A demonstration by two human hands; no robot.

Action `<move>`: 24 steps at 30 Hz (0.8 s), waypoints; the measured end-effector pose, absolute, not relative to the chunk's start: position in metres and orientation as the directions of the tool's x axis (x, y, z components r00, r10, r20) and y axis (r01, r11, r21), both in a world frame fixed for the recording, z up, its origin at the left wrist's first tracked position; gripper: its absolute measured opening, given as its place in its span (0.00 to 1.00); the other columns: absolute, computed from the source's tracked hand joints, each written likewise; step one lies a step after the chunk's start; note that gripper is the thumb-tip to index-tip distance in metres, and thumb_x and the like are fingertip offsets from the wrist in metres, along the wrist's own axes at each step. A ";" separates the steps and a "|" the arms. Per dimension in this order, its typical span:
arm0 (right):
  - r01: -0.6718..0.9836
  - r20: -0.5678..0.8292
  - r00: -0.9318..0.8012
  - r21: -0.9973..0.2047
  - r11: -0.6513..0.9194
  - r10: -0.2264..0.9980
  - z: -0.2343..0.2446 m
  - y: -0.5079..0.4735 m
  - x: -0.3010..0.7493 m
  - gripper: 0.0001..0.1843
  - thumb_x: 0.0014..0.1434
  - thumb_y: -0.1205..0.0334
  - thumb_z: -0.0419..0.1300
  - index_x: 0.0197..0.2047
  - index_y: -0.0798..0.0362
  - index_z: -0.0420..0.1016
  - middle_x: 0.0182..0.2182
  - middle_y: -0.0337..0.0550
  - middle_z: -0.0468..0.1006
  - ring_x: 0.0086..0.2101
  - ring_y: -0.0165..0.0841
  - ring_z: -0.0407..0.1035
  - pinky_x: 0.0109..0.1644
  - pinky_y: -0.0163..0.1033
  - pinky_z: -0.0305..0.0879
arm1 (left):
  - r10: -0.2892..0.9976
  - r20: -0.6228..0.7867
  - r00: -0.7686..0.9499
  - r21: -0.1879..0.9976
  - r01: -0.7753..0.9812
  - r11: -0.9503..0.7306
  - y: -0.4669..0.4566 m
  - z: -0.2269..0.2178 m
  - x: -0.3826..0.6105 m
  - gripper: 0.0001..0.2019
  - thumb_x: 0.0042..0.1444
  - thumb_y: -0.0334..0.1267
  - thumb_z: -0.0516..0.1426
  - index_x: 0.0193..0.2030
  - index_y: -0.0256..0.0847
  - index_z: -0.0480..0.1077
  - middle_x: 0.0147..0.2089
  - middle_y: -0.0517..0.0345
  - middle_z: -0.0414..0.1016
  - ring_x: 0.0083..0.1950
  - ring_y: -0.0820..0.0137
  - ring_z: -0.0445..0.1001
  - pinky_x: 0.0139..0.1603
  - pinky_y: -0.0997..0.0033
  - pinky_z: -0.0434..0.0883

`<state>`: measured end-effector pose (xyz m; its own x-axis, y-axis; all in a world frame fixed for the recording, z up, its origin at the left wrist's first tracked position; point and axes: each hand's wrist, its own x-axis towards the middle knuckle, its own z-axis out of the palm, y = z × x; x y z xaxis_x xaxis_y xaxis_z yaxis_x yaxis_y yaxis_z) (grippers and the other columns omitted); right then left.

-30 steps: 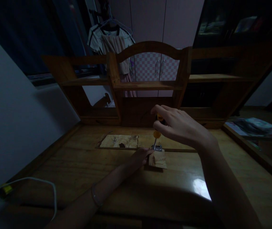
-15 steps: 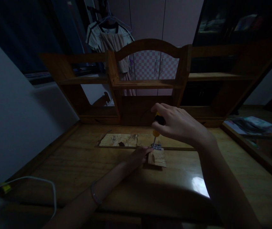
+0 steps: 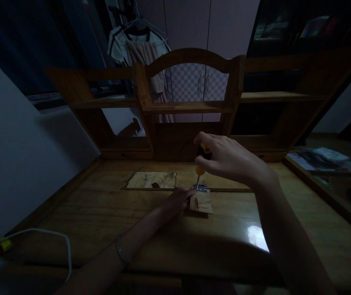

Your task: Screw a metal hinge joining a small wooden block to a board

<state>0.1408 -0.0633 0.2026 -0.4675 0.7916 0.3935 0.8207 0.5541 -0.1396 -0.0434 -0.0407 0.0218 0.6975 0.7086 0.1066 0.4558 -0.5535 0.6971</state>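
Fingers of my right hand [image 3: 229, 157] curl around the yellow and black handle of a screwdriver [image 3: 200, 170]. Its metal shaft slants down, with the tip at a small metal hinge [image 3: 202, 188]. One leaf of the hinge lies on a small square piece of wood [image 3: 202, 201] with a dark knot mark. My left hand [image 3: 181, 197] grips the left edge of that piece, fingertips close to the screwdriver tip; its lower fingers are partly hidden. Behind the hinge runs a long wooden strip [image 3: 224, 182] at the desk's back part.
A pale, rough patch [image 3: 151, 180] marks the wooden desk top [image 3: 95, 213] left of the hinge. A wooden shelf unit [image 3: 190, 108] rises along the back. A white cable [image 3: 49, 232] loops at the lower left. Papers and bags [image 3: 323, 157] lie at the right.
The whole view has shifted slightly. Both hands keep their grips, and the screwdriver stays at the hinge, its handle looking slightly turned.
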 end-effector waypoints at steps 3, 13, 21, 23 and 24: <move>0.817 0.378 -0.470 -0.154 0.555 0.797 0.202 -0.064 0.140 0.15 0.66 0.53 0.51 0.51 0.51 0.68 0.35 0.44 0.77 0.35 0.37 0.72 0.38 0.39 0.58 | 0.689 0.089 0.720 0.726 0.427 -0.540 -0.036 0.015 -0.044 0.16 0.55 0.24 0.56 0.49 0.38 0.74 0.50 0.50 0.79 0.48 0.65 0.77 0.48 0.72 0.70; 0.829 0.391 -0.453 -0.147 0.540 0.802 0.206 -0.067 0.138 0.13 0.63 0.55 0.52 0.48 0.52 0.67 0.42 0.47 0.78 0.41 0.40 0.72 0.42 0.41 0.59 | 0.713 0.078 0.697 0.703 0.469 -0.535 -0.040 0.020 -0.049 0.18 0.56 0.23 0.55 0.51 0.39 0.74 0.51 0.50 0.78 0.52 0.62 0.75 0.54 0.69 0.69; 0.847 0.351 -0.437 -0.148 0.510 0.828 0.206 -0.069 0.136 0.20 0.68 0.45 0.48 0.51 0.51 0.67 0.32 0.44 0.77 0.33 0.39 0.71 0.37 0.40 0.56 | 0.719 0.078 0.691 0.725 0.455 -0.517 -0.040 0.017 -0.047 0.18 0.56 0.24 0.57 0.53 0.38 0.73 0.53 0.48 0.77 0.51 0.63 0.76 0.55 0.68 0.70; 0.847 0.361 -0.439 -0.139 0.513 0.823 0.207 -0.070 0.136 0.18 0.67 0.47 0.49 0.49 0.52 0.67 0.36 0.46 0.77 0.36 0.40 0.72 0.39 0.41 0.57 | 0.717 0.100 0.690 0.712 0.454 -0.536 -0.041 0.015 -0.049 0.17 0.57 0.25 0.57 0.53 0.38 0.73 0.53 0.48 0.77 0.52 0.63 0.75 0.56 0.67 0.70; 0.841 0.371 -0.445 -0.140 0.522 0.816 0.207 -0.069 0.136 0.16 0.67 0.49 0.50 0.48 0.52 0.67 0.40 0.47 0.77 0.39 0.40 0.72 0.41 0.41 0.58 | 0.715 0.108 0.691 0.703 0.456 -0.546 -0.040 0.014 -0.050 0.17 0.57 0.26 0.56 0.53 0.38 0.73 0.53 0.48 0.77 0.53 0.63 0.75 0.57 0.67 0.69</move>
